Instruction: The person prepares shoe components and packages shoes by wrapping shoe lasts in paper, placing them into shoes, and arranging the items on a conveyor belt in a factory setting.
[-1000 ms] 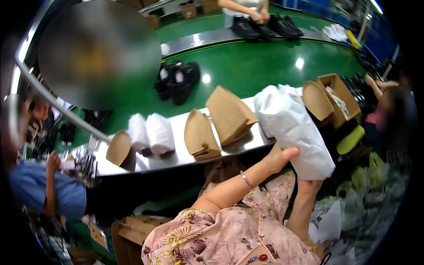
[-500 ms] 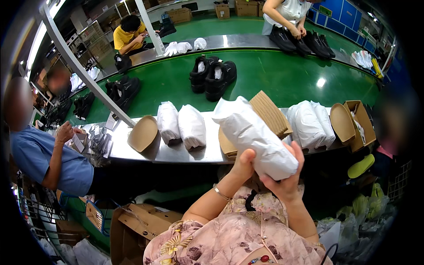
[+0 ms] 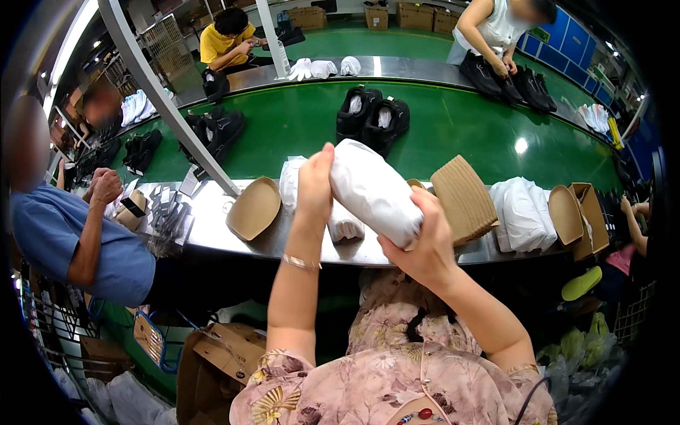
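I hold a white paper-wrapped bundle (image 3: 373, 190) up in front of me with both hands. My left hand (image 3: 315, 185) grips its upper left end. My right hand (image 3: 423, 246) holds its lower right end from below. The bundle hangs tilted above the steel shelf (image 3: 241, 244). Under it on the shelf lie other white wrapped bundles (image 3: 292, 180), a brown cardboard insert (image 3: 253, 207) to the left and a stack of brown cardboard inserts (image 3: 464, 198) to the right.
A green conveyor belt (image 3: 453, 131) behind the shelf carries black shoes (image 3: 372, 117). More white bundles (image 3: 522, 212) and open brown boxes (image 3: 581, 216) sit at right. A person in a blue shirt (image 3: 78, 244) works at left; others stand across the belt. Cardboard boxes (image 3: 219, 350) lie below.
I have swung the white bundle from the right side toward the middle and raised it. My left hand has come up onto its upper end.
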Demonstrator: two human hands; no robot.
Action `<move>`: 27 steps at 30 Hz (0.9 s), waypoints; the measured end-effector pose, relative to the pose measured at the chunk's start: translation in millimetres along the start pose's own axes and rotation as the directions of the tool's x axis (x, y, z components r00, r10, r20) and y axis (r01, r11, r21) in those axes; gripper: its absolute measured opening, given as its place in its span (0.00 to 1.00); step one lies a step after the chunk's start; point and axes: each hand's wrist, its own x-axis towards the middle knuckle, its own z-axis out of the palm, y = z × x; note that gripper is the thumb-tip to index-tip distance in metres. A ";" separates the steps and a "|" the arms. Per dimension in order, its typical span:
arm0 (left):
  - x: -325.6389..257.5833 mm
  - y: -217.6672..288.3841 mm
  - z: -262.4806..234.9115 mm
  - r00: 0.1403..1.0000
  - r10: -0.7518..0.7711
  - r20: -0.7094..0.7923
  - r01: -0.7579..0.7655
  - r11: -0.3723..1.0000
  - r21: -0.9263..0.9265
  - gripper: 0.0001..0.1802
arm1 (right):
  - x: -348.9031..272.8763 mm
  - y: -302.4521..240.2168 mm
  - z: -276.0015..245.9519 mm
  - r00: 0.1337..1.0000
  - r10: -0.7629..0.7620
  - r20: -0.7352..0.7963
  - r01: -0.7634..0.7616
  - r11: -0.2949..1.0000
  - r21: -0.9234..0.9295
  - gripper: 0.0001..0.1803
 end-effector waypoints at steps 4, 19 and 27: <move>54.3 -5.9 -35.7 0.970 -0.240 -0.044 0.244 0.954 0.174 0.16 | -16.6 -8.0 67.9 0.916 0.372 0.151 -0.396 0.900 0.182 0.45; 115.9 -125.4 -104.5 0.928 -0.250 0.276 -0.293 -0.031 0.956 0.18 | -68.9 8.1 154.4 0.896 0.424 0.133 -0.424 0.905 -0.033 0.44; 97.0 -123.1 -67.2 0.978 0.072 0.197 -0.204 0.105 0.973 0.19 | -82.3 14.2 156.6 0.882 0.460 0.107 -0.434 0.879 -0.197 0.46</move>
